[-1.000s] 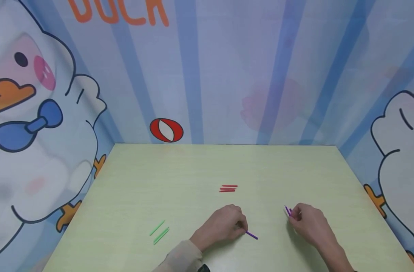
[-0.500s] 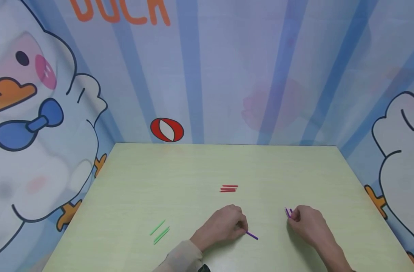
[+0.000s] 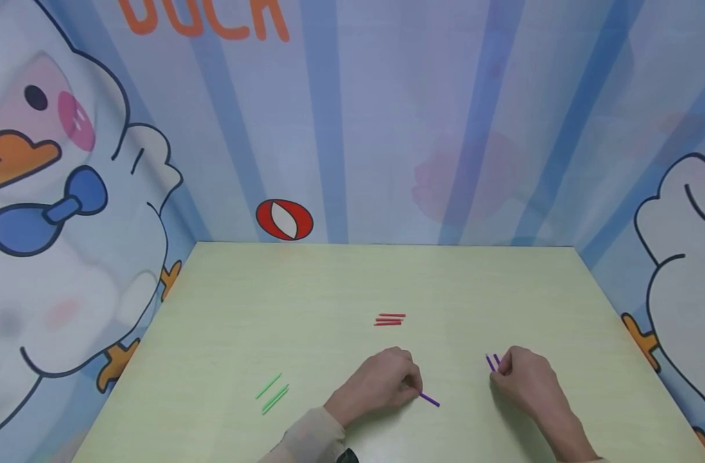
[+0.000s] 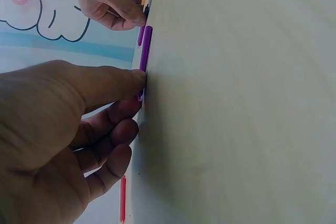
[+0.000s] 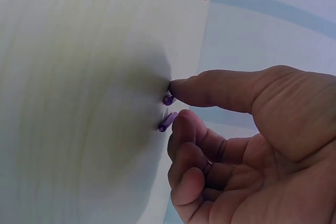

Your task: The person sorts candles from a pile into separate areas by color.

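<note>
My left hand [image 3: 381,384] pinches one end of a thin purple stick [image 3: 430,400], which lies low along the tabletop and points toward the front right. Farther right, my right hand [image 3: 525,381] has thumb and index finger around two more purple sticks [image 3: 490,363]. Their far ends stick out side by side past the fingertips. In the right wrist view the thumb touches one purple stick [image 5: 168,100], while the index finger lies against the other purple stick [image 5: 167,122], with a small gap between them. The near parts of both are hidden by the hand.
Several red sticks [image 3: 390,319] lie in a small group behind the hands. Left of the left arm are several green sticks [image 3: 274,400], set at a slant. The pale table [image 3: 283,283] ends at a blue striped backdrop [image 3: 375,128] with printed ducks.
The two purple sticks at my right hand now lie more nearly parallel and a little apart; the right hand has shifted only slightly. My left hand and its purple stick have stayed put.
</note>
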A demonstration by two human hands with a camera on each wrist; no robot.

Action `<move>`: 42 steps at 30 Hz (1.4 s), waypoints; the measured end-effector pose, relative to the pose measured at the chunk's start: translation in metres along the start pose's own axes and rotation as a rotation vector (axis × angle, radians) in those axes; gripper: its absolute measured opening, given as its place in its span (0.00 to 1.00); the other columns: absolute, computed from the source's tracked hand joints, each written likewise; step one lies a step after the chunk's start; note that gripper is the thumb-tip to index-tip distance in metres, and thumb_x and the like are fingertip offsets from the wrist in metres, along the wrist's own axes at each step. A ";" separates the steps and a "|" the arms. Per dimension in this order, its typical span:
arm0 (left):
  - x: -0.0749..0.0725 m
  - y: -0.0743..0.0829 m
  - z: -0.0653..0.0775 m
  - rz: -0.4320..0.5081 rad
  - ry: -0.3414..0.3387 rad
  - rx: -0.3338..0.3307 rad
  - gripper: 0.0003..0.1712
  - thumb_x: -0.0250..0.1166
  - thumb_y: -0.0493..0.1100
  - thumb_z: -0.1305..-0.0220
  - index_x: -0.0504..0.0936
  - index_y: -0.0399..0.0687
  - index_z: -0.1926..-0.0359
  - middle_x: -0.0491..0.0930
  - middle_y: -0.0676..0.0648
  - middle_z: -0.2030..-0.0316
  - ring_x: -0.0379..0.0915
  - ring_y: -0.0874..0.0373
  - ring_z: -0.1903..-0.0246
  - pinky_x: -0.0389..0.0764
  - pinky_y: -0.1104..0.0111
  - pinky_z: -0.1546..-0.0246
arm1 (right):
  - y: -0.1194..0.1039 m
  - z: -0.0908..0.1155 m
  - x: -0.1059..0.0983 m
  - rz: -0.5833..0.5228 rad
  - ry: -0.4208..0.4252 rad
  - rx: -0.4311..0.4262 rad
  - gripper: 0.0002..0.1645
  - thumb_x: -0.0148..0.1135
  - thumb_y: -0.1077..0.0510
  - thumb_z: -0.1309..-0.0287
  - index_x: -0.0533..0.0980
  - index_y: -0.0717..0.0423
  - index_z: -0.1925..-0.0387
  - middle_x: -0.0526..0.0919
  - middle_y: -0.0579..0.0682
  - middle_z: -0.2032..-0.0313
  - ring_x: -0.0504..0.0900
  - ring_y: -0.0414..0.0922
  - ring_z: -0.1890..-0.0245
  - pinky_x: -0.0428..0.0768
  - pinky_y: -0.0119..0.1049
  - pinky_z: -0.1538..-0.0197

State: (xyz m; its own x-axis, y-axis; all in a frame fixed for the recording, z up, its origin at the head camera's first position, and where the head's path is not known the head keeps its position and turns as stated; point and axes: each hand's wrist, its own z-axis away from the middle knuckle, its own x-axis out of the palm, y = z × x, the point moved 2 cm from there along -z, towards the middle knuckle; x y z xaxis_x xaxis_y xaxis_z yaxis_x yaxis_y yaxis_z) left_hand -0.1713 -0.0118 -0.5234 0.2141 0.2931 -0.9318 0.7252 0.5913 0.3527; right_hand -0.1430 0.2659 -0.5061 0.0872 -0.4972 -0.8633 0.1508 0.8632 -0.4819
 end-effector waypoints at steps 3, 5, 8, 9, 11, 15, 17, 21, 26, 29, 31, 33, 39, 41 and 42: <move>0.000 0.000 0.000 0.011 0.006 0.003 0.07 0.79 0.40 0.34 0.95 0.61 0.66 0.81 0.65 0.70 0.70 0.73 0.65 0.69 0.83 0.62 | -0.001 -0.001 -0.001 0.004 0.005 -0.007 0.10 0.75 0.62 0.41 0.78 0.60 0.70 0.82 0.51 0.71 0.79 0.48 0.70 0.77 0.42 0.67; -0.001 0.000 0.000 0.020 0.007 0.005 0.07 0.79 0.40 0.34 0.95 0.60 0.66 0.81 0.64 0.70 0.70 0.73 0.65 0.69 0.83 0.63 | -0.001 0.000 -0.001 0.005 0.007 -0.019 0.10 0.75 0.63 0.42 0.78 0.60 0.70 0.82 0.51 0.71 0.79 0.48 0.71 0.77 0.42 0.67; -0.001 0.000 0.000 0.027 0.006 0.003 0.07 0.79 0.39 0.34 0.95 0.60 0.66 0.81 0.64 0.70 0.70 0.73 0.66 0.70 0.82 0.63 | -0.001 -0.001 -0.001 0.005 0.012 -0.030 0.10 0.75 0.63 0.42 0.78 0.60 0.71 0.82 0.51 0.72 0.79 0.48 0.71 0.77 0.43 0.67; -0.001 -0.001 0.000 0.027 0.006 0.003 0.07 0.79 0.39 0.34 0.95 0.60 0.66 0.81 0.64 0.70 0.70 0.73 0.66 0.70 0.82 0.63 | -0.001 0.000 -0.001 0.004 0.012 -0.032 0.10 0.75 0.63 0.42 0.78 0.60 0.71 0.82 0.51 0.72 0.79 0.48 0.71 0.77 0.43 0.67; -0.001 -0.001 0.000 0.027 0.004 0.003 0.07 0.79 0.39 0.34 0.95 0.60 0.66 0.81 0.64 0.70 0.70 0.73 0.66 0.70 0.82 0.63 | -0.001 0.000 -0.002 0.003 0.011 -0.033 0.10 0.74 0.63 0.42 0.78 0.60 0.70 0.81 0.51 0.72 0.79 0.48 0.71 0.77 0.42 0.67; 0.000 -0.001 0.000 0.027 0.000 0.005 0.07 0.79 0.39 0.33 0.94 0.59 0.66 0.81 0.65 0.70 0.70 0.73 0.65 0.70 0.83 0.62 | -0.003 0.000 -0.001 0.001 0.010 -0.033 0.11 0.75 0.63 0.42 0.78 0.60 0.70 0.82 0.52 0.71 0.79 0.48 0.70 0.77 0.42 0.67; 0.001 -0.001 0.000 0.025 0.001 0.009 0.07 0.78 0.39 0.33 0.94 0.59 0.66 0.81 0.65 0.70 0.70 0.73 0.65 0.70 0.83 0.62 | -0.004 0.000 -0.001 0.000 0.011 -0.034 0.11 0.76 0.63 0.43 0.78 0.60 0.69 0.82 0.52 0.70 0.79 0.48 0.70 0.77 0.43 0.66; 0.002 -0.002 0.000 0.016 0.009 0.016 0.08 0.78 0.39 0.33 0.94 0.60 0.66 0.82 0.65 0.70 0.70 0.73 0.65 0.69 0.83 0.62 | -0.008 0.001 -0.002 -0.002 0.009 -0.033 0.12 0.77 0.63 0.42 0.78 0.60 0.69 0.83 0.53 0.69 0.79 0.49 0.68 0.78 0.43 0.64; 0.002 -0.002 0.000 0.012 0.010 0.012 0.08 0.78 0.39 0.33 0.94 0.60 0.66 0.81 0.66 0.70 0.69 0.73 0.65 0.69 0.83 0.62 | -0.013 0.001 -0.002 -0.008 0.016 -0.038 0.12 0.76 0.64 0.41 0.77 0.60 0.68 0.82 0.52 0.69 0.79 0.48 0.68 0.78 0.43 0.64; 0.002 -0.002 0.001 0.008 0.011 0.011 0.08 0.79 0.39 0.34 0.94 0.60 0.66 0.81 0.65 0.70 0.69 0.73 0.65 0.69 0.84 0.63 | -0.017 0.001 -0.002 -0.024 0.014 -0.051 0.10 0.75 0.64 0.38 0.79 0.60 0.67 0.82 0.50 0.70 0.78 0.47 0.69 0.77 0.41 0.65; 0.002 -0.001 0.001 0.001 0.013 0.013 0.07 0.79 0.39 0.34 0.94 0.60 0.66 0.81 0.65 0.70 0.69 0.73 0.65 0.68 0.84 0.63 | -0.021 0.001 -0.001 -0.045 0.004 -0.059 0.07 0.74 0.63 0.36 0.81 0.59 0.65 0.82 0.48 0.70 0.78 0.45 0.68 0.77 0.39 0.64; 0.001 -0.001 0.001 -0.006 0.014 0.016 0.07 0.79 0.40 0.34 0.94 0.60 0.66 0.81 0.66 0.71 0.69 0.73 0.65 0.68 0.84 0.63 | -0.025 0.002 0.000 -0.067 -0.004 -0.083 0.05 0.73 0.63 0.34 0.83 0.59 0.61 0.84 0.46 0.68 0.79 0.44 0.67 0.79 0.38 0.62; 0.001 0.000 0.001 -0.030 0.013 0.012 0.07 0.79 0.40 0.34 0.94 0.61 0.66 0.81 0.65 0.71 0.70 0.73 0.65 0.69 0.84 0.63 | -0.040 0.008 0.004 -0.124 0.021 -0.200 0.06 0.72 0.61 0.31 0.89 0.56 0.55 0.89 0.42 0.64 0.84 0.41 0.62 0.84 0.38 0.58; 0.001 0.000 0.001 -0.036 0.013 0.005 0.06 0.79 0.41 0.34 0.94 0.61 0.65 0.81 0.65 0.70 0.71 0.73 0.65 0.69 0.84 0.63 | -0.045 0.010 0.006 -0.138 0.027 -0.238 0.07 0.72 0.61 0.30 0.89 0.54 0.54 0.90 0.42 0.61 0.86 0.41 0.59 0.84 0.38 0.57; 0.000 0.000 0.001 -0.037 0.014 0.001 0.06 0.79 0.41 0.34 0.94 0.61 0.65 0.80 0.65 0.70 0.71 0.73 0.65 0.70 0.83 0.63 | -0.048 0.010 0.007 -0.140 0.028 -0.257 0.07 0.73 0.60 0.31 0.90 0.53 0.54 0.91 0.41 0.60 0.86 0.41 0.58 0.84 0.37 0.57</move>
State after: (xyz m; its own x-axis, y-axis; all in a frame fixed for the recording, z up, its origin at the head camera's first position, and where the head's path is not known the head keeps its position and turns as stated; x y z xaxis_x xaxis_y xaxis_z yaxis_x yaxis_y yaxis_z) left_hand -0.1706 -0.0130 -0.5242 0.1786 0.2815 -0.9428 0.7329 0.6013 0.3183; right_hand -0.1394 0.2203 -0.4878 0.0552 -0.6134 -0.7878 -0.0951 0.7822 -0.6157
